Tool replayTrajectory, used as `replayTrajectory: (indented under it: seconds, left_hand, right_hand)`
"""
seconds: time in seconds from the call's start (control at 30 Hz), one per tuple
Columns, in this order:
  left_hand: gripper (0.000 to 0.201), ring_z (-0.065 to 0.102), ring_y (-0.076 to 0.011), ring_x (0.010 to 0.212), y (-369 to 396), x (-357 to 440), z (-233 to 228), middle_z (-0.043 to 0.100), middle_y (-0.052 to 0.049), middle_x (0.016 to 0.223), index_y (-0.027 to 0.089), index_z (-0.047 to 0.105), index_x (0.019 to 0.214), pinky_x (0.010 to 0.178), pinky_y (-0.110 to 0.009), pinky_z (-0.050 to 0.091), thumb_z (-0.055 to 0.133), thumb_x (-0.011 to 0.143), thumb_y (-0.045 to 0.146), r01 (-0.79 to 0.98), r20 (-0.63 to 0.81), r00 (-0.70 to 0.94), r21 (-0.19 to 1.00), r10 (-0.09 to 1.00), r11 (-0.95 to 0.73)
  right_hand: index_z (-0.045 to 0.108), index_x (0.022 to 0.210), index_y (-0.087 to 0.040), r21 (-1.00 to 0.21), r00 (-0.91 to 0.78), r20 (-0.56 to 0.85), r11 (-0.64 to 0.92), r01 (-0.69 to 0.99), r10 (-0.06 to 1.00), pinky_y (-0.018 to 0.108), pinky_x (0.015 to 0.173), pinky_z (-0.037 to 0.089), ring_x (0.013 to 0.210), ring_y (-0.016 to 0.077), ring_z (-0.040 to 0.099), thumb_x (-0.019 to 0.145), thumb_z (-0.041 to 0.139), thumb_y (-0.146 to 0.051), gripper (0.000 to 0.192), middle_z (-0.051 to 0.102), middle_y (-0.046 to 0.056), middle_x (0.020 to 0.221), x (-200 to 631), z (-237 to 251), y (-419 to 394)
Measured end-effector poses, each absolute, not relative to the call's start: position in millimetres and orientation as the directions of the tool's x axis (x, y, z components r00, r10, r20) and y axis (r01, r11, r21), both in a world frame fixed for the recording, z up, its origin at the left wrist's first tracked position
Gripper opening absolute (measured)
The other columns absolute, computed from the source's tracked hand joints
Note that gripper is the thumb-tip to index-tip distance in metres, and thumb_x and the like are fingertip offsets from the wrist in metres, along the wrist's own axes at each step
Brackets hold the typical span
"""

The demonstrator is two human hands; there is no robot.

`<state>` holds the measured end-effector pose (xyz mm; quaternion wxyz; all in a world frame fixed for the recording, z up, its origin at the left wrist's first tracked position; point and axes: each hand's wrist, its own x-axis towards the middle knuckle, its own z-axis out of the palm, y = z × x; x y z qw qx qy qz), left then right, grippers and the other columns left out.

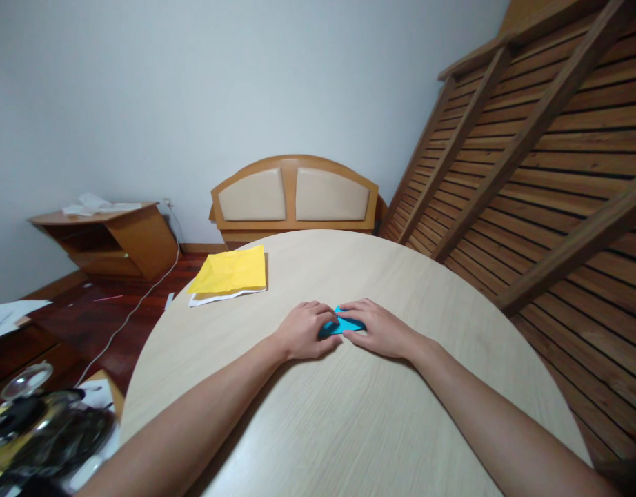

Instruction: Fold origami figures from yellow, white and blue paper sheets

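Note:
A small folded piece of blue paper (pixel 337 324) lies on the round light-wood table (pixel 349 414) near its middle. My left hand (pixel 303 333) rests on the paper's left end with its fingers curled over it. My right hand (pixel 378 329) presses on the paper's right part, fingers pointing left and lying flat. Both hands meet over the paper and hide most of it. Both forearms stretch across the table toward it.
Yellow paper sheets (pixel 231 271) on a white sheet lie at the table's far left. A wooden headboard (pixel 295 197) leans on the wall behind, slatted bed frames (pixel 545 166) stand at right, a low wooden shelf (pixel 111 238) at left. Glassware clutter (pixel 43 421) sits at lower left.

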<state>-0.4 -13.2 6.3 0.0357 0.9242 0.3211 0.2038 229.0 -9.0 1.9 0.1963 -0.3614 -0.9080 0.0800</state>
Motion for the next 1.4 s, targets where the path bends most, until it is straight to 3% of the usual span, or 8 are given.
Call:
replayTrajectory:
  seconds: [0.37,0.63,0.87,1.03,1.13,1.23,1.4]
  left_hand:
    - [0.022,0.064,-0.0219,0.102,-10.3,-2.5,3.8,0.073,-0.004,0.11,0.022,0.068,0.106,0.091,-0.034,0.051,0.053,0.095,0.033,0.565,0.336,0.731,0.189,0.594,-0.803]
    - [0.023,0.064,-0.0204,0.096,-12.4,0.5,8.0,0.073,-0.004,0.11,0.025,0.072,0.103,0.085,-0.032,0.053,0.05,0.097,0.029,0.56,0.293,0.772,0.108,0.564,-0.822]
    - [0.026,0.065,-0.0205,0.099,-12.3,-0.7,11.9,0.073,-0.005,0.111,0.026,0.072,0.104,0.088,-0.033,0.052,0.047,0.098,0.028,0.51,0.267,0.812,0.106,0.519,-0.854]
    - [0.025,0.066,-0.0195,0.099,-10.8,-1.9,11.2,0.073,-0.005,0.109,0.026,0.071,0.105,0.089,-0.032,0.052,0.048,0.099,0.029,0.518,0.27,0.796,0.162,0.542,-0.84]
    - [0.026,0.067,-0.0197,0.099,-10.2,-1.7,9.9,0.073,-0.006,0.108,0.025,0.072,0.105,0.089,-0.032,0.052,0.047,0.099,0.031,0.522,0.267,0.793,0.169,0.548,-0.836]
    - [0.027,0.066,-0.0198,0.1,-9.6,-1.4,8.6,0.073,-0.006,0.107,0.025,0.072,0.104,0.089,-0.032,0.052,0.046,0.1,0.029,0.524,0.267,0.794,0.155,0.546,-0.838]
    - [0.026,0.066,-0.021,0.1,-10.3,-0.5,9.7,0.073,-0.005,0.11,0.024,0.071,0.103,0.086,-0.032,0.053,0.045,0.099,0.027,0.527,0.267,0.802,0.108,0.535,-0.843]
  right_hand:
    - [0.07,0.119,-0.021,-0.234,-0.688,0.276,0.741,0.63,0.672,0.041,0.1,0.046,0.113,0.0268,0.059,0.095,0.058,-0.037,0.031,0.068,0.009,0.126,229.4,8.2,-11.3]
    - [0.071,0.117,-0.025,-0.229,-0.704,0.296,0.764,0.604,0.645,0.041,0.096,0.047,0.109,0.0257,0.062,0.097,0.056,-0.035,0.027,0.07,0.007,0.124,229.2,11.2,-12.6]
    - [0.07,0.118,-0.026,-0.314,-0.651,0.334,0.731,0.606,0.682,0.043,0.1,0.045,0.116,0.0252,0.06,0.095,0.059,-0.031,0.026,0.07,0.006,0.122,229.4,2.6,-8.0]
    - [0.066,0.128,-0.03,-0.342,-0.721,0.218,0.743,0.575,0.658,0.045,0.106,0.041,0.123,0.0251,0.055,0.098,0.053,-0.031,0.032,0.063,0.005,0.136,242.5,9.4,-5.3]
    - [0.067,0.126,-0.033,-0.363,-0.759,0.161,0.753,0.549,0.631,0.046,0.109,0.039,0.126,0.0241,0.052,0.1,0.05,-0.031,0.031,0.061,0.003,0.139,255.5,13.6,-2.7]
    - [0.07,0.122,-0.033,-0.392,-0.731,0.135,0.714,0.58,0.669,0.048,0.112,0.036,0.133,0.0244,0.046,0.098,0.05,-0.026,0.032,0.056,0.003,0.144,269.8,12.7,0.2]
    - [0.075,0.113,-0.03,-0.412,-0.653,0.25,0.688,0.597,0.716,0.05,0.111,0.038,0.132,0.0251,0.048,0.089,0.049,-0.01,0.041,0.061,0.005,0.138,275.1,12.7,-0.3]
